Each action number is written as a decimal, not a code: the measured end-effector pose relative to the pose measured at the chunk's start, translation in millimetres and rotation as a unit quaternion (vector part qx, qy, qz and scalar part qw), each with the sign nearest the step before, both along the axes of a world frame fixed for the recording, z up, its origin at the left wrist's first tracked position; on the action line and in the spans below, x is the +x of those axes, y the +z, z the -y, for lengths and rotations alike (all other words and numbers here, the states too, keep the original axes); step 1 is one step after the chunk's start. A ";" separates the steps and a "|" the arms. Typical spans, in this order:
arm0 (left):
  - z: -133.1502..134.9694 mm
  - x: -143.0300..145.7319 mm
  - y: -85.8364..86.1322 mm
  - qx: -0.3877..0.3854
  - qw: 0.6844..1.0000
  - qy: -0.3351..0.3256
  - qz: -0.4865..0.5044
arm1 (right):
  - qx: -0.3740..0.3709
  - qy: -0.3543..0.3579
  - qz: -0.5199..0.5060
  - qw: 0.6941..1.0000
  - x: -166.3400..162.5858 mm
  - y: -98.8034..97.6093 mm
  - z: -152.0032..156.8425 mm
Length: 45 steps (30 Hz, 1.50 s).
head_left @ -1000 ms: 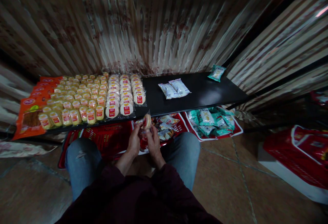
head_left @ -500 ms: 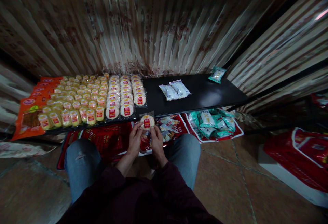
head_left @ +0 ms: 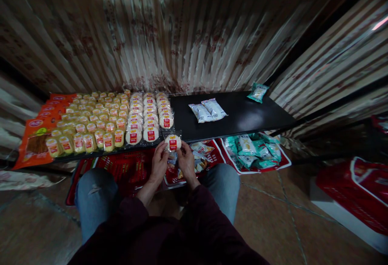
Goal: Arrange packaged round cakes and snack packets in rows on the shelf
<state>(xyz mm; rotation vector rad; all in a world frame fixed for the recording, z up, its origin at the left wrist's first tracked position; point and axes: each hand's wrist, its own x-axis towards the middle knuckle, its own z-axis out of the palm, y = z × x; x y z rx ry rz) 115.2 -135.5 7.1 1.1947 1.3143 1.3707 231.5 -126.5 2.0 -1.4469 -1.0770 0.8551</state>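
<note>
Between my two hands is a round rice cracker in a clear wrapper [head_left: 173,143] with a red and yellow label, held near the front edge of the black shelf [head_left: 239,111]. My left hand [head_left: 159,162] pinches its left lower edge. My right hand [head_left: 186,163] grips the right lower edge. Just beyond, three columns of similar wrapped crackers [head_left: 150,134] overlap on the shelf. To their left stand rows of small yellow wrapped cakes [head_left: 89,141], and orange packets [head_left: 34,145] lie at the far left end.
Two white packets [head_left: 207,110] lie mid-shelf; a green packet [head_left: 258,92] rests at the back right. Below are a red basket of green packets [head_left: 289,162], one with mixed packets, and a mostly bare red basket [head_left: 127,168]. Another red basket [head_left: 348,192] stands on the right.
Both hands, still holding the wrapped cracker, have come slightly closer to the front row of crackers. The view has shifted a little; the shelf goods look unchanged.
</note>
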 end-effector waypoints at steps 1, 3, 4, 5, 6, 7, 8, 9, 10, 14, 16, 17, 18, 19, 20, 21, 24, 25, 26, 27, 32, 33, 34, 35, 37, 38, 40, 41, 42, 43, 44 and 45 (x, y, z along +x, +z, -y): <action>-1.4 -0.4 1.0 0.004 1.000 0.001 -0.006 | 0.004 -0.002 0.014 1.000 0.2 0.9 -2.6; -4.2 -0.8 3.6 0.008 1.000 0.009 -0.017 | 0.011 -0.006 0.044 0.999 0.6 3.5 -7.7; -5.6 -0.8 5.0 0.009 1.000 0.015 -0.025 | 0.014 -0.009 0.060 0.998 1.0 5.0 -10.2; -7.0 -0.7 6.4 0.010 0.999 0.021 -0.034 | 0.016 -0.012 0.077 0.997 1.3 6.4 -12.7; -8.3 -0.5 7.7 0.011 0.999 0.026 -0.044 | 0.017 -0.015 0.095 0.995 1.8 7.5 -15.1; -9.6 -0.4 8.8 0.011 0.998 0.031 -0.054 | 0.019 -0.016 0.113 0.993 2.2 8.4 -17.3; -11.0 -0.3 9.8 0.012 0.997 0.034 -0.063 | 0.020 -0.017 0.131 0.991 2.5 8.8 -19.5; -12.5 -0.2 10.6 0.012 0.997 0.038 -0.072 | 0.022 -0.016 0.147 0.989 2.7 8.9 -21.5; -14.2 -0.3 11.3 0.013 0.996 0.040 -0.082 | 0.025 -0.014 0.161 0.987 2.8 8.7 -23.5; -23.9 -1.1 13.8 0.013 0.991 0.041 -0.126 | 0.030 -0.009 0.193 0.981 1.6 6.8 -31.3; -30.5 -1.1 14.5 0.010 0.989 0.044 -0.138 | 0.031 -0.004 0.203 0.979 0.6 6.6 -35.8; -33.9 -0.9 14.7 0.010 0.989 0.048 -0.142 | 0.032 -0.001 0.208 0.978 0.1 6.8 -38.2; -37.1 -0.3 14.6 0.012 0.988 0.051 -0.148 | 0.034 0.003 0.214 0.976 -0.3 7.1 -40.7; -40.1 0.4 14.4 0.014 0.986 0.054 -0.156 | 0.035 0.007 0.220 0.975 -0.6 7.6 -43.3; -42.8 1.3 14.0 0.018 0.984 0.056 -0.166 | 0.036 0.011 0.226 0.973 -0.8 8.1 -45.9; -45.1 2.3 13.6 0.022 0.982 0.057 -0.177 | 0.035 0.016 0.232 0.972 -0.9 8.6 -48.6; -49.7 5.5 12.2 0.034 0.975 0.055 -0.210 | 0.029 0.025 0.252 0.967 -1.0 9.5 -56.3; -50.6 6.7 11.9 0.036 0.973 0.054 -0.220 | 0.029 0.026 0.258 0.965 -0.9 9.7 -58.8; -51.3 7.8 11.7 0.038 0.971 0.051 -0.229 | 0.030 0.026 0.263 0.964 -0.8 9.7 -61.2; -51.8 9.0 11.6 0.039 0.969 0.049 -0.239 | 0.032 0.027 0.268 0.963 -0.7 9.6 -63.5; -52.7 14.4 11.1 0.065 0.956 0.042 -0.282 | 0.023 0.028 0.285 0.958 -0.5 7.7 -72.6; -52.6 15.2 10.6 0.072 0.955 0.041 -0.285 | 0.022 0.026 0.289 0.957 -0.6 7.1 -74.0; -52.5 15.8 10.0 0.077 0.954 0.040 -0.288 | 0.024 0.023 0.294 0.955 -0.9 6.3 -75.2; -52.3 16.2 9.2 0.079 0.953 0.036 -0.292 | 0.027 0.021 0.299 0.954 -1.2 5.6 -76.3; -52.0 16.8 7.3 0.078 0.949 0.026 -0.304 | 0.033 0.016 0.306 0.951 -1.8 4.3 -78.1; -51.9 16.9 6.2 0.077 0.947 0.019 -0.311 | 0.035 0.015 0.309 0.950 -2.1 3.9 -78.8; -51.7 17.0 3.7 0.077 0.943 0.008 -0.322 | 0.034 0.013 0.314 0.949 -2.4 3.6 -80.1; -51.6 17.1 2.2 0.077 0.942 0.002 -0.328 | 0.032 0.014 0.316 0.948 -2.5 3.7 -80.7; -51.5 17.2 0.5 0.078 0.940 -0.004 -0.333 | 0.030 0.015 0.318 0.947 -2.5 3.9 -81.2; -51.3 17.3 -1.2 0.079 0.937 -0.008 -0.340 | 0.029 0.017 0.320 0.947 -2.6 4.1 -81.8; -51.1 17.4 -3.0 0.081 0.934 -0.013 -0.347 | 0.028 0.019 0.321 0.947 -2.6 4.3 -82.5; -51.0 17.5 -4.8 0.084 0.931 -0.017 -0.355 | 0.026 0.021 0.322 0.946 -2.7 4.4 -83.2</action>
